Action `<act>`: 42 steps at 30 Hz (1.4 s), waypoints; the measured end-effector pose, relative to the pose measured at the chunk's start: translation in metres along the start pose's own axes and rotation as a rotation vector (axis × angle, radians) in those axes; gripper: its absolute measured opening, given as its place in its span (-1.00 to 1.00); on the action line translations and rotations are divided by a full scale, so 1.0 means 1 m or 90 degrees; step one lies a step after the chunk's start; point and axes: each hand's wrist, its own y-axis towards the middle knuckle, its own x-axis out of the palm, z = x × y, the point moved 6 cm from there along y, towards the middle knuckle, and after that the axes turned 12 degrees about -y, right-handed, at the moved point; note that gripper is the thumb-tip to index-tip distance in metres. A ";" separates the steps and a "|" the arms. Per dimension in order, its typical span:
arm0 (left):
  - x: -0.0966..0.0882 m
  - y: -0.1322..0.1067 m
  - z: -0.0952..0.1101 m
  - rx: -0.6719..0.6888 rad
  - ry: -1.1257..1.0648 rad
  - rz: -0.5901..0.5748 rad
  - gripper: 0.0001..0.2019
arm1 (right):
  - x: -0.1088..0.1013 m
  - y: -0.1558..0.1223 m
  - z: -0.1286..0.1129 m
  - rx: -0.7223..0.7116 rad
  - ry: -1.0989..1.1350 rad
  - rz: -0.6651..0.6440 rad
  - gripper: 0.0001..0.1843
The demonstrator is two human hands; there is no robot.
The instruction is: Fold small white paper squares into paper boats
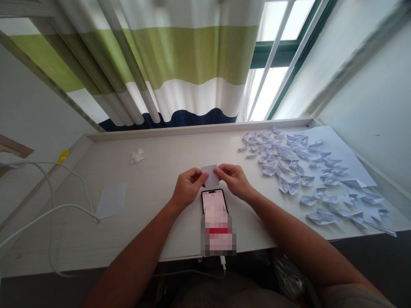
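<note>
Presently, the left hand (188, 187) and right hand (236, 180) hold 1 small white paper (210, 178) between them, each pinching a side with thumb and fingers. That paper sits just beyond the phone (218, 222), above the desk (160, 167). If the 2 pinches pull unevenly, it could tear or crease askew. Bodyward of the grip, a snag on the charging plug (222, 260) could drag the phone toward the desk's edge. Right of the grip, many folded paper pieces (269, 171) lie loosely, some on a large sheet (335, 143); the right forearm runs near them, so an outward sweep could scatter them. Left of the grip lie a crumpled tissue (137, 156) and 1 flat sheet (111, 201). As for containers, a possible plastic bag (290, 276) shows below the desk, right of and bodyward from the grip; its contents are unclear.
</note>
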 end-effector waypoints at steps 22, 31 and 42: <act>-0.001 0.001 -0.002 -0.036 0.020 -0.034 -0.55 | 0.004 -0.001 0.005 0.010 -0.131 -0.022 -0.29; -0.001 0.001 -0.001 -0.046 0.013 -0.040 -0.49 | 0.004 -0.005 -0.006 -0.024 -0.200 -0.032 -0.29; -0.003 0.000 -0.001 -0.033 0.009 -0.013 -0.54 | 0.008 -0.007 -0.002 -0.005 -0.207 -0.095 -0.26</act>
